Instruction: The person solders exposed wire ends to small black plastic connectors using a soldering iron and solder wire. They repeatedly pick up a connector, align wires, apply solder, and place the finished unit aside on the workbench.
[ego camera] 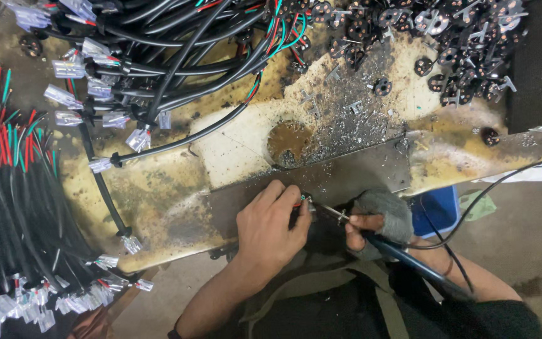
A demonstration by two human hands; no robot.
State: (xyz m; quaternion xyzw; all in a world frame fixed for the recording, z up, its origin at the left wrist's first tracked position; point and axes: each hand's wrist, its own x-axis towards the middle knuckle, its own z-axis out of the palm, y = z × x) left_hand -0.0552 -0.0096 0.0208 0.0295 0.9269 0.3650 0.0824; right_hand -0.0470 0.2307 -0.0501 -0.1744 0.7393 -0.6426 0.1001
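Note:
My left hand (271, 223) pinches a small black connector piece with red and green wire ends (301, 201) against the front edge of a stained workbench (158, 194). My right hand (371, 229), wearing a grey fingerless glove, grips a dark-handled soldering iron (409, 257). The iron's thin metal tip (329, 210) reaches left and touches the piece held by my left hand. The iron's black cord (497, 182) runs off to the right.
Bundles of black cables with clear plugs (127, 63) lie at the top left and along the left edge (14, 207). A heap of small black round parts (440, 37) sits at the top right. A round hole (288, 143) is in the bench. A blue box (437, 210) stands below the edge.

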